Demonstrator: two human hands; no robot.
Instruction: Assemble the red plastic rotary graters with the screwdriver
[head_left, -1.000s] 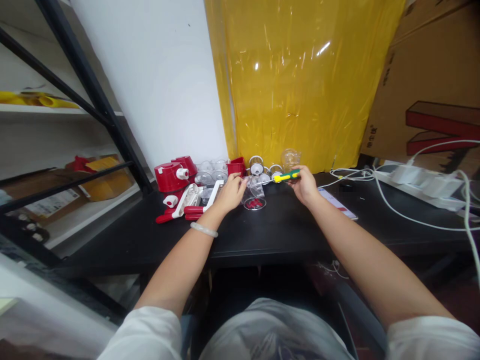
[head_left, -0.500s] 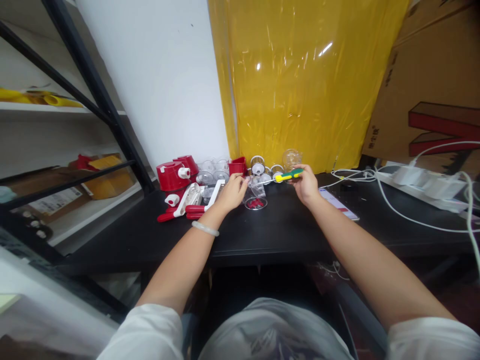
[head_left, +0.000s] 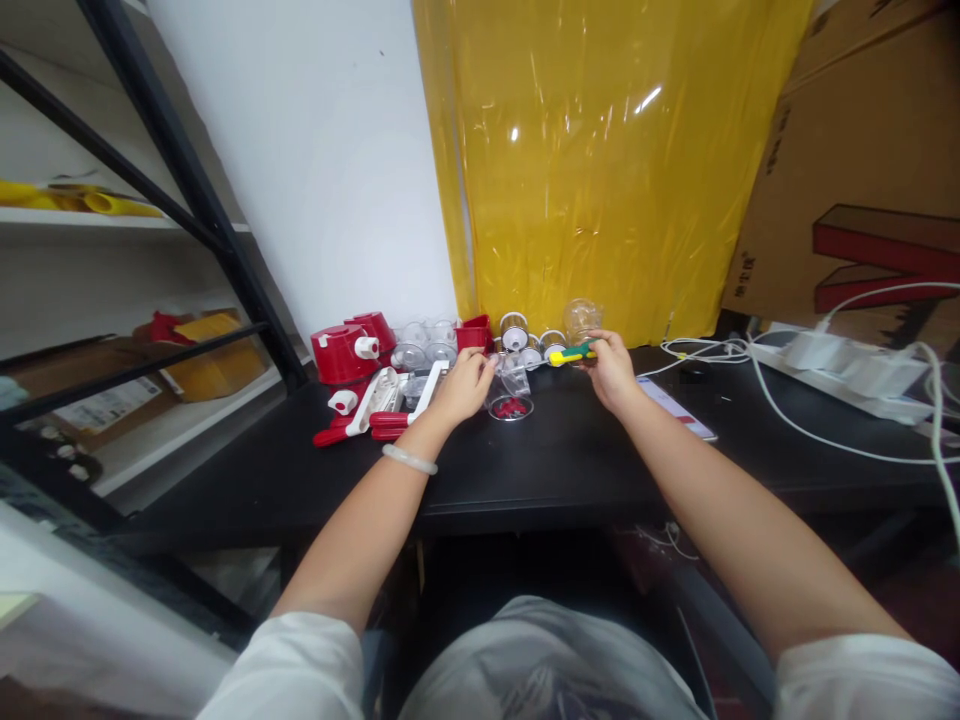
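Observation:
My right hand (head_left: 611, 372) is closed around the green-and-yellow handle of a screwdriver (head_left: 571, 353), which points left toward my other hand. Its metal shaft is hard to make out against the shiny things behind. My left hand (head_left: 466, 385) is closed in a pinch; what sits between the fingertips is too small and blurred to name. Clear plastic (head_left: 516, 376) shows just right of those fingertips. Below it, a round clear container (head_left: 512, 418) on the black table (head_left: 540, 470) holds small red pieces (head_left: 511, 407).
Red housings (head_left: 337, 352) and red-and-white handled parts (head_left: 384, 395) lie at left, beside clear plastic cups (head_left: 412, 355). Metal-rimmed cylinders (head_left: 514, 331) stand at the back. A phone (head_left: 675, 405), white cables (head_left: 795, 432) and a power strip (head_left: 847, 385) lie at right.
The screwdriver handle has shifted slightly left, toward my left hand, and its shaft shows less. My left hand has stayed in nearly the same place.

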